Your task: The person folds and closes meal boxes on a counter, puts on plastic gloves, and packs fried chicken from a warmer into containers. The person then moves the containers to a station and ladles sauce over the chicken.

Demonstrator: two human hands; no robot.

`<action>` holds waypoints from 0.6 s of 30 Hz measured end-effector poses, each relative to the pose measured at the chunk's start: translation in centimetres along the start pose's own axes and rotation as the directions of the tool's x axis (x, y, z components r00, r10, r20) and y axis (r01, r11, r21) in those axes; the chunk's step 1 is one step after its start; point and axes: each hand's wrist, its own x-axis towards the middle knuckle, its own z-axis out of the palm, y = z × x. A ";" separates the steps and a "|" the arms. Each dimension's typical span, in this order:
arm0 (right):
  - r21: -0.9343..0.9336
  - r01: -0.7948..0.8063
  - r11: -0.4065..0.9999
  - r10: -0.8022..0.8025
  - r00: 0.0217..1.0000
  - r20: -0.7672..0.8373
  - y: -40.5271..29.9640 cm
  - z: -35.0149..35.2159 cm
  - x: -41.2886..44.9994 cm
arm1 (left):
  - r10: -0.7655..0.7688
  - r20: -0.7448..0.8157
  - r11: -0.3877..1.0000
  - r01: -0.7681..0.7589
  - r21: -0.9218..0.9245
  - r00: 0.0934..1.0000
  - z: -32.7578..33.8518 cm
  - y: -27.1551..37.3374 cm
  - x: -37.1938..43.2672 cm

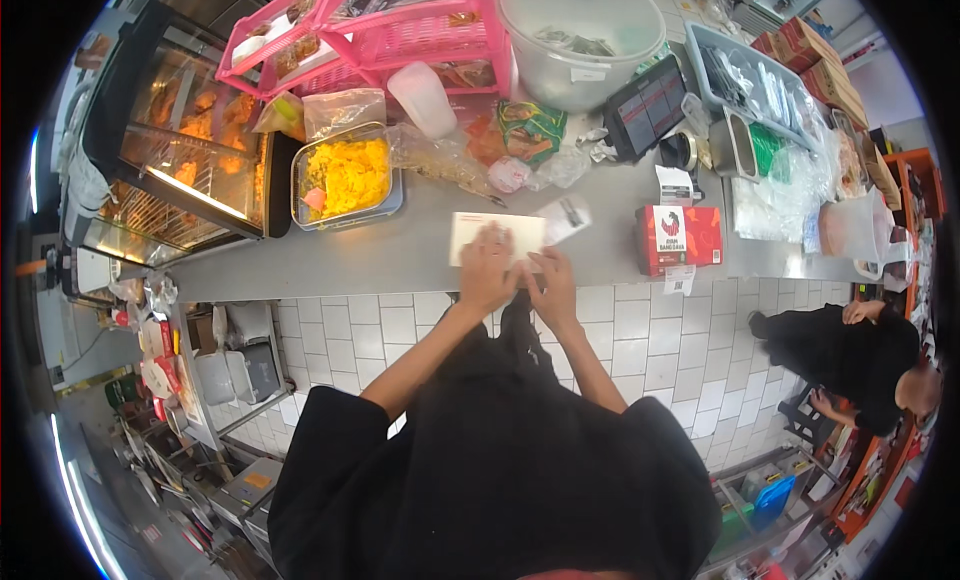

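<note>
A cream-coloured piece of paper or card [466, 242] with small red print lies on the steel counter, close to its front edge. My left hand [487, 269] rests across its middle, with slightly blurred fingers spread over the surface. At the near right corner is my right hand [551, 280], fingers bent and thumb close to the left thumb. Whether the right fingers pinch the paper's edge cannot be made out. Just beyond the right fingers lies a small clear plastic packet or slip [566, 218] with dark print.
A red printed carton [681, 239] with a paper slip stands right, near a tablet [646, 107]. Left are a tray of yellow food [349, 171] and a glass display warmer [187, 137]. Pink baskets [420, 40] and a large tub [585, 62] stand behind. Another person [840, 355] sits far right.
</note>
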 end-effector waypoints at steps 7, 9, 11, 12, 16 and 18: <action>-0.481 -0.152 0.863 0.038 0.970 -0.239 5.0 -1.8 -0.5 | -0.122 -0.132 0.783 0.014 -0.622 0.984 -2.3 1.8 0.5; -0.401 -0.181 0.898 0.069 0.958 -0.279 1.8 -1.6 -0.1 | -0.006 -0.155 0.813 -0.086 -0.576 0.988 -3.1 -0.4 -2.9; -0.319 -0.155 0.935 0.067 0.960 -0.271 -1.5 -0.3 -0.6 | 0.006 -0.047 0.796 -0.033 -0.605 0.999 -3.4 -3.5 -7.4; -0.378 -0.105 0.920 0.014 0.972 -0.234 -3.2 0.4 -1.2 | -0.020 0.050 0.761 0.048 -0.647 0.999 -5.1 -4.7 -9.1; -0.235 0.073 0.969 -0.105 0.986 -0.127 -7.1 9.2 -4.1 | -0.191 0.223 0.717 0.291 -0.634 0.956 -10.2 -11.9 -21.0; -0.091 0.093 0.991 -0.100 0.992 -0.075 -10.1 15.0 -6.4 | -0.310 0.205 0.665 0.366 -0.651 0.928 -11.4 -15.6 -28.1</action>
